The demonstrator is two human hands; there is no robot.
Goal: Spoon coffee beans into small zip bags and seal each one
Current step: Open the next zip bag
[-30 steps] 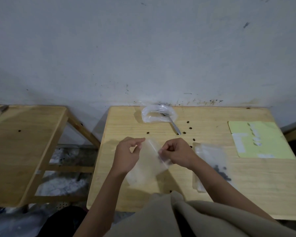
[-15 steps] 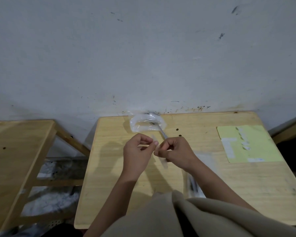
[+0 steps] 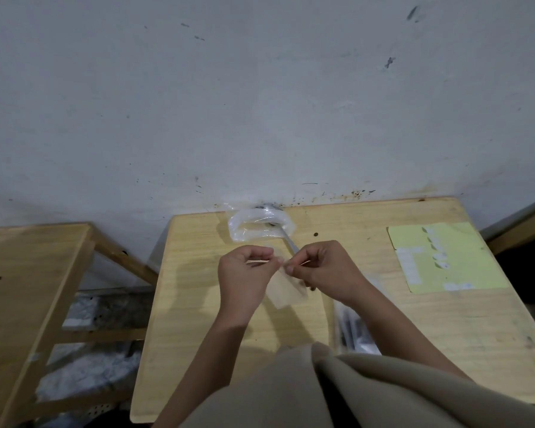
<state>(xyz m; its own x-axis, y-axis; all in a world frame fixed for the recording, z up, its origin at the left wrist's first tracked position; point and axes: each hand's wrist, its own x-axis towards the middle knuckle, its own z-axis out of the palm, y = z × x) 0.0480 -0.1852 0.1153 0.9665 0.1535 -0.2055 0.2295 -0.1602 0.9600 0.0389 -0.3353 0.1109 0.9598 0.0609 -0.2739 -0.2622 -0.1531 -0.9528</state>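
A small clear zip bag [image 3: 286, 288] hangs over the middle of the wooden table [image 3: 192, 291], held up by its top edge. My left hand [image 3: 244, 273] pinches that edge on the left and my right hand [image 3: 325, 270] pinches it on the right, fingertips almost touching. The bag looks empty. Behind my hands a larger clear plastic bag [image 3: 260, 225] lies against the wall with a metal spoon [image 3: 286, 239] sticking out of it; the spoon's handle runs toward my right hand. Beans in that bag are barely visible.
A yellow-green sheet [image 3: 464, 257] with white labels lies at the table's right. A stack of clear bags [image 3: 352, 329] lies beside my right forearm. One loose bean [image 3: 315, 234] sits near the back. A second wooden table [image 3: 22, 291] stands left across a gap.
Both hands lifted the small bag from lying spread near the table and brought its top edge together between the fingertips. The camera tilted up, so the table sits lower in view.
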